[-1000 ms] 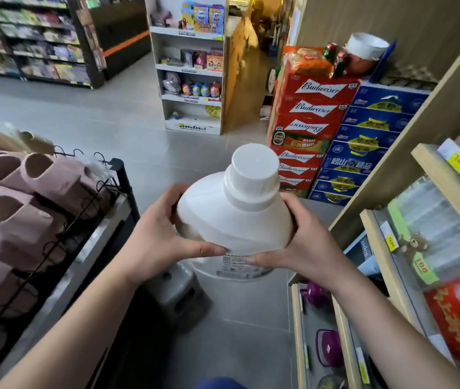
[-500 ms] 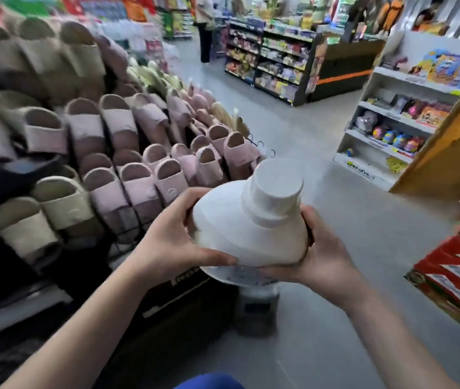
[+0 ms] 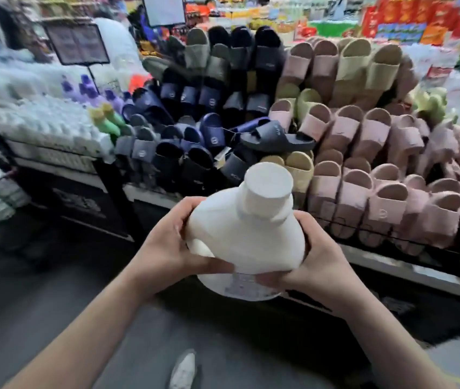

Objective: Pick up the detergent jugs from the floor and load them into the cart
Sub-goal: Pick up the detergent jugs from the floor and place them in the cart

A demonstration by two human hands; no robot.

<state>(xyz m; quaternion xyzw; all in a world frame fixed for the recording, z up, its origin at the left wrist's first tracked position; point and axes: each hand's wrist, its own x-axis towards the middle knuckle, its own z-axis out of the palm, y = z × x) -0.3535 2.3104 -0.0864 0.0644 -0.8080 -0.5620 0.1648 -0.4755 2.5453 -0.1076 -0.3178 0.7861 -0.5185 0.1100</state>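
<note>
Both the left hand (image 3: pixel 167 254) and right hand (image 3: pixel 318 262) grasp one white plastic detergent jug (image 3: pixel 247 237), lifted off the floor, with no cart visible for loading yet.

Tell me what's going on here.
A person holds a white detergent jug out in front of them, the left hand gripping one side and the right hand the other. Its cap is on. They face a display of slippers. The jug is in the air, not yet put down anywhere.
</note>
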